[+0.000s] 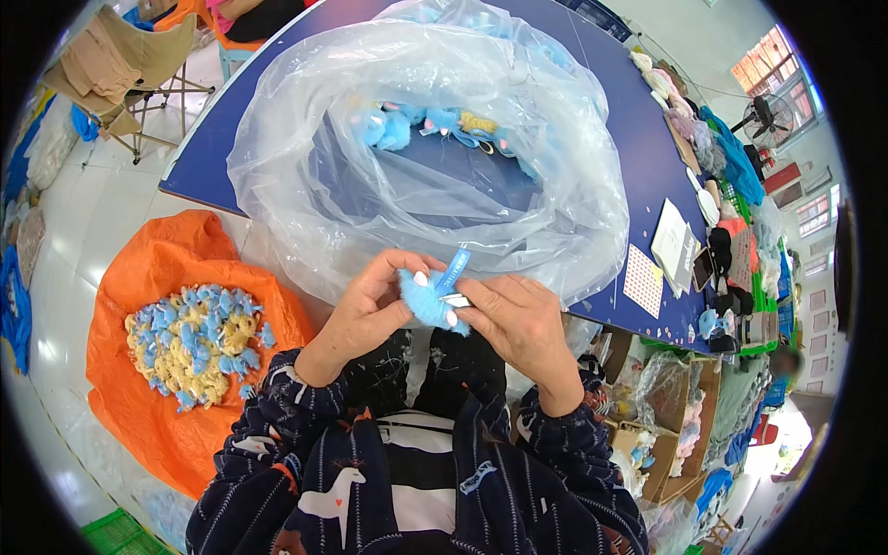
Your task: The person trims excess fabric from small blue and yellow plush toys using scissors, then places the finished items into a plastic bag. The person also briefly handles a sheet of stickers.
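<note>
Over my lap, a small fluffy blue plush toy (pixel 423 301) with pink-tipped ears is pinched in my left hand (pixel 365 305). A blue ribbon tag (pixel 454 270) stands up from the toy. My right hand (pixel 523 324) is closed around a slim silvery tool (pixel 456 301), its tip against the plush; most of it is hidden by my fingers, so I cannot tell its kind. Just beyond my hands, a large clear plastic bag (pixel 296 120) lies wide-mouthed on the blue table (pixel 208 162). Several blue plush toys (pixel 393 129) rest inside it, one with yellow.
An orange sack (pixel 120 361) on the left floor holds a heap of small blue and yellow plush pieces (pixel 199 338). Papers (pixel 671 240), a dotted sheet (pixel 642 282) and a phone (pixel 703 268) lie along the table's right side. Cardboard boxes (pixel 680 462) stand below right.
</note>
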A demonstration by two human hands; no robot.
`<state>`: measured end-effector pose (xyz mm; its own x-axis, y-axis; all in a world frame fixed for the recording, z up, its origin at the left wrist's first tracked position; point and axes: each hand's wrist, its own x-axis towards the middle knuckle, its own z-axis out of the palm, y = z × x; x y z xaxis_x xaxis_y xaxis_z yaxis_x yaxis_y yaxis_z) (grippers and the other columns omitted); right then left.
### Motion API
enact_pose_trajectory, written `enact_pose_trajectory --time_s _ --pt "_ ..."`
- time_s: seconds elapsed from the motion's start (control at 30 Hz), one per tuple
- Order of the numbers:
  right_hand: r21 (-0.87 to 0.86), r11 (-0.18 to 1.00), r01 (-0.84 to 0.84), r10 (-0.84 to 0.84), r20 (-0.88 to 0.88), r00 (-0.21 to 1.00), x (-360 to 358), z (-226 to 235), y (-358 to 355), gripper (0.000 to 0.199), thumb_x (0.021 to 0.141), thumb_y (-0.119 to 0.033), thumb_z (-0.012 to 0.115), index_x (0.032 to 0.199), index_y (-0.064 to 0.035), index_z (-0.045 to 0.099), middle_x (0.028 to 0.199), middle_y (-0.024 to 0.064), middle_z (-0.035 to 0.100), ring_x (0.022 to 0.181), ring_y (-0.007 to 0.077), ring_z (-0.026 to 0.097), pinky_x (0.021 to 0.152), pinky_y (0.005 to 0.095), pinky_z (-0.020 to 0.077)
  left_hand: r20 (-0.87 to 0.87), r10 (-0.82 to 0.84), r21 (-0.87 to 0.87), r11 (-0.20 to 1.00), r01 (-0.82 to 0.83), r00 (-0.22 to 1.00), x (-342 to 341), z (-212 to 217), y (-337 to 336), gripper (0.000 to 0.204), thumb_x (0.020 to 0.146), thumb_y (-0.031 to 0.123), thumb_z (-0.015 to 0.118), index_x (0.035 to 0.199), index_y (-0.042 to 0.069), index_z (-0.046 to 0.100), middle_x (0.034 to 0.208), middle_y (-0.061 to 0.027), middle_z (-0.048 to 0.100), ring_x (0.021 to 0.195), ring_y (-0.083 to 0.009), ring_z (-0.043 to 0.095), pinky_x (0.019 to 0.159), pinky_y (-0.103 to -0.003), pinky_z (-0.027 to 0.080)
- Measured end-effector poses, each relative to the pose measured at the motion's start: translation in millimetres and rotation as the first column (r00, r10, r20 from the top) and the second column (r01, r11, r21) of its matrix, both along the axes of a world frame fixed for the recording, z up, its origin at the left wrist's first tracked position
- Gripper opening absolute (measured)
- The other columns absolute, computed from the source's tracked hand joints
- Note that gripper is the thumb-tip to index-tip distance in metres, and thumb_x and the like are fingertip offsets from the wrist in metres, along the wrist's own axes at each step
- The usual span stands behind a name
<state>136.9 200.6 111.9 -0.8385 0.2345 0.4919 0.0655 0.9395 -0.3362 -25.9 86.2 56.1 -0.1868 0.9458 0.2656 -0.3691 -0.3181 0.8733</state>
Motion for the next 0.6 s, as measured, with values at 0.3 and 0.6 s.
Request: enact_pose_trajectory --time_s 0.3,0.6 --pt "-0.848 0.484 0.216 -0.215 0.123 0.969 -2.6 2.6 -10.5 0.018 0.075 -0.009 0.066 0.088 0.0004 0.059 0.071 -0.0021 0.055 0.062 0.0047 0.045 0.052 0.0204 0.0352 -0.118 0.031 0.007 1.0 -0.031 0.993 7.7 -0.2 1.2 0.034 0.076 -0.008 0.05 0.107 0.005 0.043 0.117 -0.0096 0.046 0.103 -0.0155 0.048 0.087 -0.03 0.041" --pt "-0.101 0.985 -0.139 0.094 -0.361 0.928 -14.0 -24.0 -22.0 0.03 0.055 0.005 0.066 0.083 -0.0039 0.062 0.086 0.0068 0.058 0.06 0.0153 0.058 0.051 0.0259 0.0458 -0.2 0.241 0.1 0.969 -0.225 0.95 10.8 -4.6 -2.5 0.033 0.074 -0.007 0.055 0.103 0.004 0.046 0.113 -0.0111 0.047 0.099 -0.0161 0.05 0.083 -0.029 0.042"
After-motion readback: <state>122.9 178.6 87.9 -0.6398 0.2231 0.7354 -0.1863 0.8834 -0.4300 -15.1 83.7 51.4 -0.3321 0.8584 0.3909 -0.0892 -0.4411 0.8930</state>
